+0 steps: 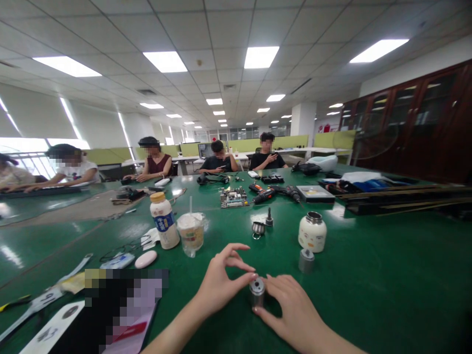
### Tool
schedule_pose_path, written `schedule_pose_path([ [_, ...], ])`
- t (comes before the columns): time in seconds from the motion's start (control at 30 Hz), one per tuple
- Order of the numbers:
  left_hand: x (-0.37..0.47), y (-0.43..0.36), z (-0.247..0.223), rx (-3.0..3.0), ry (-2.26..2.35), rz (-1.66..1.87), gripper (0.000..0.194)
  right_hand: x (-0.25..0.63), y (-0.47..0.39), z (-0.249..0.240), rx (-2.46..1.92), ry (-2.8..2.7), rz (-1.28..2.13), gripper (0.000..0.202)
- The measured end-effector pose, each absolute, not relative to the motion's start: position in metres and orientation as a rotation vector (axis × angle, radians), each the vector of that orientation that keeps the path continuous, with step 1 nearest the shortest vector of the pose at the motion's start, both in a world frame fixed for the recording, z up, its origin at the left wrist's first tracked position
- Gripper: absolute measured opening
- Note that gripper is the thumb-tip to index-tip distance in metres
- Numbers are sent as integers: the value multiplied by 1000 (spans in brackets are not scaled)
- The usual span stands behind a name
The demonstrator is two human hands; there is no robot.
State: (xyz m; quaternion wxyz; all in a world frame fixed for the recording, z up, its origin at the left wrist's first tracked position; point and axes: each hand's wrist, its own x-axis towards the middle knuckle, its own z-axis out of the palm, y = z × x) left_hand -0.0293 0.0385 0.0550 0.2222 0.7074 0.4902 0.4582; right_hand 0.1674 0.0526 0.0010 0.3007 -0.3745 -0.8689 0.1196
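Note:
A small silver metal cylinder (257, 294) with a hole in its top face stands upright on the green table (354, 295). My right hand (291, 307) grips it from the right, thumb low on its side and fingers near the top. At its upper left edge is my left hand (223, 280), thumb tip and a fingertip close to the rim, the other fingers raised and apart; whether it pinches anything is too small to tell. A second silver cylinder (306, 261) stands to the right, in front of a cream-coloured jar (312, 233) with an open metal mouth.
Ahead are a small metal pot (258, 229), a dark metal fitting (269, 217), a circuit board (234, 197) and power drills (265, 195). A bottle (164, 221) and a plastic cup (191, 232) stand left. Several people sit across the table.

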Motion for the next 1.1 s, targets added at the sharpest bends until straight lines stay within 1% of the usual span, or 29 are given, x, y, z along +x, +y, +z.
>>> schedule_pose_path([
  [0.17, -20, 29, 57, 1984, 1364, 1140, 49, 167, 52, 2, -986, -2299, 317, 32],
  [0.33, -23, 25, 61, 2003, 1221, 1181, 53, 168, 51, 3, -990, -2300, 336, 30],
  [0.47, -20, 25, 62, 2094, 1393, 1174, 51, 169, 51, 0, -993, -2300, 324, 35],
  [0.57, -16, 26, 57, 2134, 1446, 1138, 47, 168, 52, -1, -989, -2299, 308, 33],
  [0.77, -15, 28, 53, 2026, 1472, 1235, 43, 167, 52, 2, -985, -2302, 314, 31],
  [0.93, -34, 45, 47, 1964, 1501, 1367, 40, 168, 52, 1, -994, -2308, 320, 31],
  [1.0, -44, 51, 38, 1961, 1545, 1266, 44, 168, 52, 1, -1003, -2312, 317, 33],
  [1.1, -55, 54, 20, 1997, 1576, 1116, 45, 168, 52, 0, -1010, -2315, 323, 35],
])
